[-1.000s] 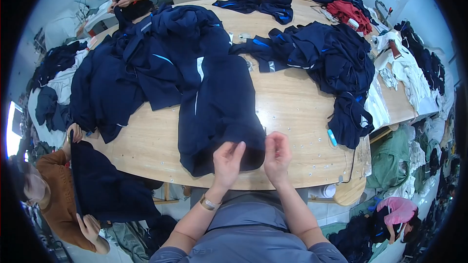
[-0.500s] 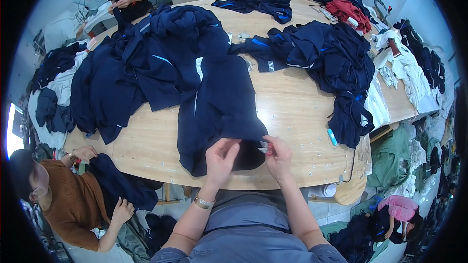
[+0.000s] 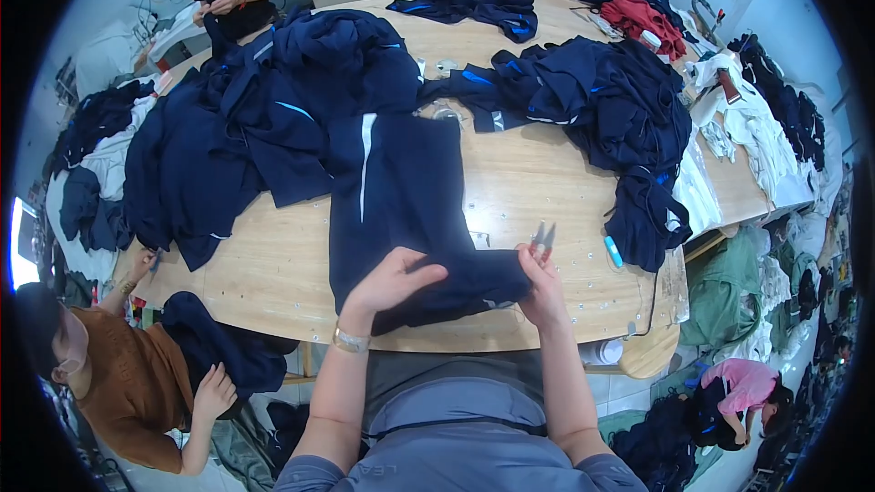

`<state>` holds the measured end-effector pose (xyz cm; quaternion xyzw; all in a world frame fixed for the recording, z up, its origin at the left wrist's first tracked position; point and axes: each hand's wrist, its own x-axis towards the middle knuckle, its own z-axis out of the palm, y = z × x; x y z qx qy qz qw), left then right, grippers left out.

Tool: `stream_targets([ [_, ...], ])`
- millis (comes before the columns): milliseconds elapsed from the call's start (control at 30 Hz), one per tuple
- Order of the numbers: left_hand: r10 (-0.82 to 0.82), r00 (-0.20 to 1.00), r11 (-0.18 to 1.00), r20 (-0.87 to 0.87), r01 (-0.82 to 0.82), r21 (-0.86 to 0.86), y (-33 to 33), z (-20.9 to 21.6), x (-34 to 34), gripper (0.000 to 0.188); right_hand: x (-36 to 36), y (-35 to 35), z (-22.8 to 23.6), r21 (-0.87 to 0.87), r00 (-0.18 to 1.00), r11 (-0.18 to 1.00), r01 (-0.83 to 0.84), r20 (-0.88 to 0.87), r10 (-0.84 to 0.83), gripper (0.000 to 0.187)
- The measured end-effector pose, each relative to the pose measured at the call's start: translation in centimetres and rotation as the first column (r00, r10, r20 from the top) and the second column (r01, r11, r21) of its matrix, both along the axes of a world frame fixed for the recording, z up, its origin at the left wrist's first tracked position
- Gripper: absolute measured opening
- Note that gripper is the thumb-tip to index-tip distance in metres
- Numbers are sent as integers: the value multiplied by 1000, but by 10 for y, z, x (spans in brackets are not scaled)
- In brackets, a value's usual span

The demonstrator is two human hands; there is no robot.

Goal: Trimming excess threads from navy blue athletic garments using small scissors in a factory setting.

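A navy garment (image 3: 394, 173) with a white strip lies over the table's near edge. My left hand (image 3: 387, 284) grips its near end, the thumb stretched over the cloth and the fingertips partly hidden by it. My right hand (image 3: 544, 290) is closed around red-handled thread snips (image 3: 544, 240), whose blades point up and away from me. The same hand pinches the right corner of the garment's end, and the cloth spans between both hands. A small pale tag-like piece (image 3: 480, 240) shows beside the garment.
Navy garment heaps lie at left (image 3: 196, 159) and right (image 3: 629, 109) on the wooden table (image 3: 538, 191). A light-blue marker-like stick (image 3: 613, 252) rests at right. A co-worker in brown (image 3: 137, 383) sits near left; two others stand across the table.
My right hand has moved right, pulling the garment's end out sideways. The snips now point up instead of toward the cloth. The near-left co-worker's far hand has moved onto the table edge.
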<state>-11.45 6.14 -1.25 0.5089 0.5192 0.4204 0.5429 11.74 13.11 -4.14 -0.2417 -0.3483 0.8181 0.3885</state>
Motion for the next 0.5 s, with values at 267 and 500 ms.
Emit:
stream_targets([
  [267,613,553,786,-563,-355,507,-2,24,25,38,-21,-8,3,-350,982,929,117,-101,-161,22],
  [500,247,921,902,301,-105,-418,-23,-23,53,58,-22,-15,12,-377,959,924,-61,-279,-50,30],
])
